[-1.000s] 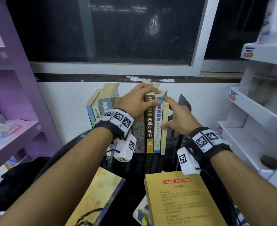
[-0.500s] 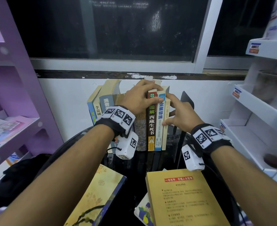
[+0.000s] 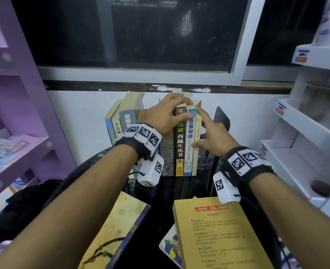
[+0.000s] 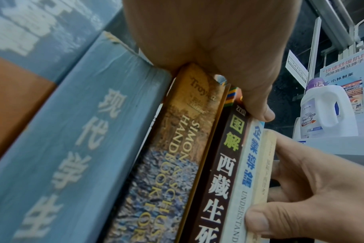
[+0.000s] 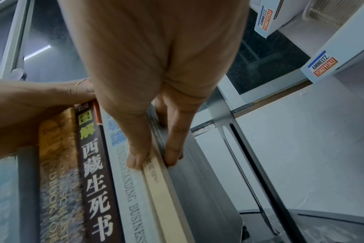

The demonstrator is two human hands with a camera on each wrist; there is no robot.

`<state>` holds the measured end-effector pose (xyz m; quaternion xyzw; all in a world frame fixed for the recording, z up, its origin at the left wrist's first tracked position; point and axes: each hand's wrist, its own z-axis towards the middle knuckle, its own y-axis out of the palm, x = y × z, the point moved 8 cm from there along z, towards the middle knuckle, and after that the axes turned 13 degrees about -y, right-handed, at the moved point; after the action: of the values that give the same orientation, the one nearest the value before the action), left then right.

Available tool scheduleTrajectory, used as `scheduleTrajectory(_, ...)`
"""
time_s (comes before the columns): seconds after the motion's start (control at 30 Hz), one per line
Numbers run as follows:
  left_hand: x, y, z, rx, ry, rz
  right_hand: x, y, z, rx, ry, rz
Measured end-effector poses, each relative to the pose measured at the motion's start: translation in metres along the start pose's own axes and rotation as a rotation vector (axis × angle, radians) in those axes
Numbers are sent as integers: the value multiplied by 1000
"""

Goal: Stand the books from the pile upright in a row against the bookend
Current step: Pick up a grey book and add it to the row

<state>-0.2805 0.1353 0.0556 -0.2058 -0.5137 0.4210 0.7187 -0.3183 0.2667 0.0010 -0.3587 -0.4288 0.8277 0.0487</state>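
Observation:
Several books stand in a row at the back of the black table (image 3: 160, 193). My left hand (image 3: 187, 110) grips the tops of the brown book (image 3: 180, 144) and its neighbours, fingers over the top edge, thumb on the spines (image 4: 260, 111). My right hand (image 3: 199, 136) pinches the thin cream book (image 3: 196, 160) at the row's right end, thumb on its spine and fingers on its cover (image 5: 154, 159). The black bookend (image 3: 221, 121) stands just right of it, a gap between. A blue-and-white book (image 3: 189, 144) sits between the brown and cream ones. Two yellow books (image 3: 218, 235) (image 3: 117, 230) lie flat near me.
Older books (image 3: 119, 121) lean at the row's left end. A small colourful book (image 3: 170, 247) lies under the right yellow one. A purple shelf unit (image 3: 15, 152) stands on the left, white shelves (image 3: 305, 133) on the right. A wall and dark window are behind.
Both hands stay on the row. My right forefinger has slid up to the tops of the books, close to the left thumb, and the right-hand books stand a little straighter.

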Motion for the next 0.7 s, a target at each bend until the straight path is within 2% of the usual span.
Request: scheduleTrajectory(0.7,4,-3,-10,32,-32,69,-20,-10,-5,2,56,4)
